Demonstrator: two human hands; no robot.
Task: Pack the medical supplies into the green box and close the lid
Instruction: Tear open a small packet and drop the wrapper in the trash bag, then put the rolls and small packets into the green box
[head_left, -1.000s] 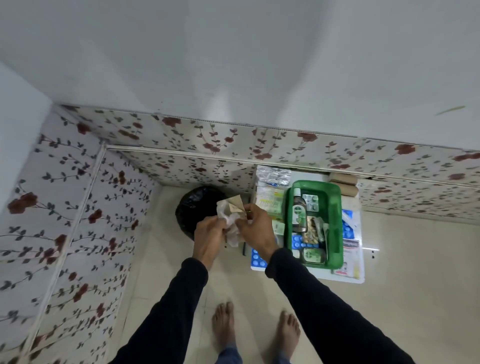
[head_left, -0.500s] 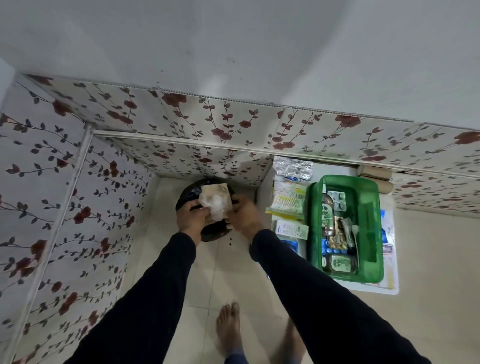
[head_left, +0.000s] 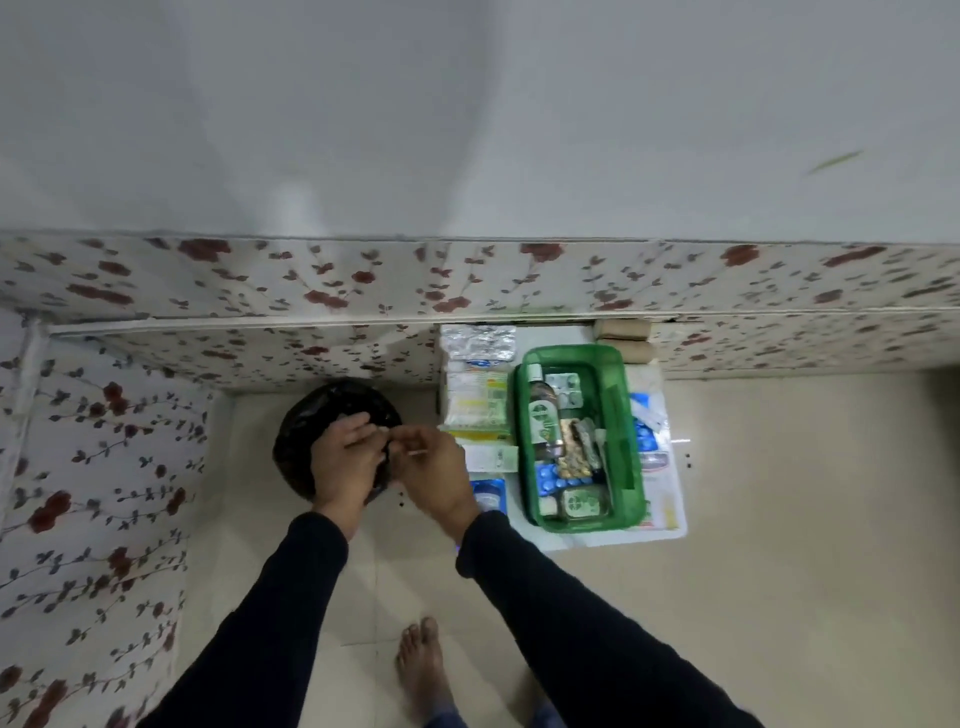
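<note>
The green box stands open on the white sheet and is already partly filled — a bottle and blister packs lie inside; several packets wait just beside its left wall, and no lid is on it. Both hands are away from it, over the black bin: the left hand has fingers bent together, the right hand pinches something small and pale; what it is, I cannot tell.

Long black sleeves cover both arms to the wrists. Left hand and right hand bare, no gloves. One bare foot visible; blue trouser hem at ankle.
</note>
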